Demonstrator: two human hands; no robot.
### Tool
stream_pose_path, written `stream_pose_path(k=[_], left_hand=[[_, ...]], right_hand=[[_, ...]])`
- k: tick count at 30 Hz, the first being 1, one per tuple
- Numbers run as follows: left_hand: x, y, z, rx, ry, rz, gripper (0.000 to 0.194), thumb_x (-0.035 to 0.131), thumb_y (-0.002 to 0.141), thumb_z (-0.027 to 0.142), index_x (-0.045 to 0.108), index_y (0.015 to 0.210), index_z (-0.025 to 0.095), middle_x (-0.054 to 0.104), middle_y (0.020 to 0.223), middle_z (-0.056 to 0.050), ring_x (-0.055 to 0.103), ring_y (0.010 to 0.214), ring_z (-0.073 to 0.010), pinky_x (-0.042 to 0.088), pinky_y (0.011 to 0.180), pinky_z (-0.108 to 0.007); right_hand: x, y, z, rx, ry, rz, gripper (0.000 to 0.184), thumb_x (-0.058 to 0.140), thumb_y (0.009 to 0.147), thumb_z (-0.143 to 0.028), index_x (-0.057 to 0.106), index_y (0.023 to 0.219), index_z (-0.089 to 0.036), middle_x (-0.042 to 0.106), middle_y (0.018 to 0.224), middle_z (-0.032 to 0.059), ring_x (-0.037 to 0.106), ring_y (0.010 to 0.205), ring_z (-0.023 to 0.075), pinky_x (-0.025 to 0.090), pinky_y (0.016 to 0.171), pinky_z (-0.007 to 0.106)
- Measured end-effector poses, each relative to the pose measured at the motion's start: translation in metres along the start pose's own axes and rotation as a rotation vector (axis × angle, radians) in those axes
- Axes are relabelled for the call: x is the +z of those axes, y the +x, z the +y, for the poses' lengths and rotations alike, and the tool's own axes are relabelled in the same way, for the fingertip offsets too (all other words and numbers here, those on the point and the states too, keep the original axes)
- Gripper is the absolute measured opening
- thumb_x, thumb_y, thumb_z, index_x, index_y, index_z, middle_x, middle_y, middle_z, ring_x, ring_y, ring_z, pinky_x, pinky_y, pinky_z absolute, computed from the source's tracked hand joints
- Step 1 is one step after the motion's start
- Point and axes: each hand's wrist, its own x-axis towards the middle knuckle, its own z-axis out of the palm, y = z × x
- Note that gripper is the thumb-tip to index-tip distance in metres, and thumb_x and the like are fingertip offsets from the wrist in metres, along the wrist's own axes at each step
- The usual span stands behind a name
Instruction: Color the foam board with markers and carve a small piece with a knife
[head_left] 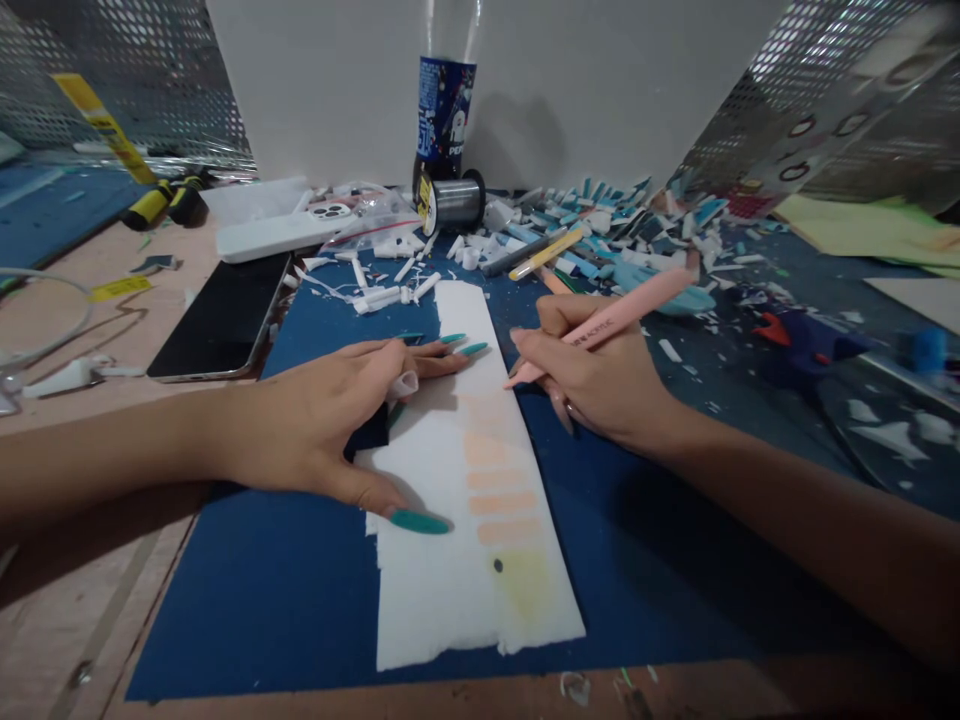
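Note:
A long white paper strip (457,590) lies on a dark blue mat (277,590), with several pale orange colour bars and a yellowish patch along its right half. My left hand (330,420) lies flat on the strip's left edge, fingers stretched out, teal nails showing. My right hand (592,375) is closed round a pink marker (622,312), whose tip touches the strip's right edge near the top bars.
A black phone (221,320) and a white phone (285,232) lie at the left. A Pepsi bottle (444,115) and a wire spool (456,202) stand at the back. Blue and white scraps (600,225) and pens litter the back right. A blue glue gun (806,340) lies on the right.

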Motion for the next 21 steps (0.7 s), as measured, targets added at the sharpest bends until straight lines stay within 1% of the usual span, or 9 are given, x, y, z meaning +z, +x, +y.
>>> stream_pose_path(k=[3,7,12,15,19,21], left_hand=[[-0.0008,0.0004,0.0009,0.006,0.041,-0.008,0.054,0.07,0.07,0.052,0.034,0.097,0.022,0.039,0.143,-0.02,0.036,0.132,-0.0377,0.045,0.095,-0.053],[-0.0018,0.0013,0.002,0.019,0.049,0.003,0.052,0.069,0.07,0.051,0.033,0.093,0.022,0.04,0.141,-0.021,0.037,0.131,-0.0379,0.045,0.095,-0.052],[-0.0013,0.0011,0.0013,0.007,0.036,-0.02,0.053,0.07,0.07,0.052,0.032,0.092,0.022,0.039,0.143,-0.021,0.036,0.132,-0.0373,0.044,0.096,-0.053],[-0.0005,0.0002,0.0006,-0.002,0.027,-0.008,0.052,0.07,0.071,0.051,0.032,0.092,0.023,0.038,0.144,-0.02,0.035,0.134,-0.0361,0.043,0.097,-0.053],[0.0003,-0.0009,0.0002,-0.003,0.022,-0.011,0.052,0.07,0.071,0.051,0.029,0.088,0.023,0.038,0.144,-0.019,0.035,0.133,-0.0361,0.042,0.097,-0.055],[0.0007,-0.001,0.0002,-0.006,0.019,-0.013,0.053,0.07,0.07,0.052,0.029,0.088,0.024,0.038,0.144,-0.019,0.035,0.134,-0.0362,0.042,0.097,-0.055]], right_hand=[[0.0006,0.0001,-0.0022,0.038,0.053,0.018,0.048,0.056,0.077,-0.008,0.019,0.049,-0.022,0.027,0.034,-0.0095,0.029,0.032,0.0064,0.039,0.052,0.029],[0.001,-0.0011,-0.0041,0.073,0.065,-0.025,0.046,0.057,0.078,-0.009,0.024,0.049,-0.022,0.031,0.034,-0.0099,0.034,0.031,0.0058,0.038,0.048,0.026],[0.0014,-0.0002,-0.0048,0.056,-0.002,-0.004,0.046,0.056,0.074,-0.002,0.023,0.048,-0.022,0.029,0.033,-0.0104,0.033,0.03,0.0046,0.038,0.046,0.025],[0.0012,0.0001,-0.0052,0.048,-0.018,0.012,0.047,0.054,0.072,0.001,0.022,0.048,-0.022,0.028,0.034,-0.0095,0.034,0.033,0.0051,0.038,0.044,0.024],[0.0007,0.0,-0.0044,0.034,-0.005,0.032,0.047,0.052,0.07,0.006,0.02,0.048,-0.021,0.027,0.035,-0.0095,0.03,0.034,0.0038,0.042,0.046,0.024],[0.0004,0.0002,-0.0033,0.021,-0.019,0.044,0.048,0.051,0.069,0.007,0.019,0.048,-0.021,0.027,0.035,-0.0093,0.029,0.034,0.0036,0.041,0.046,0.024]])
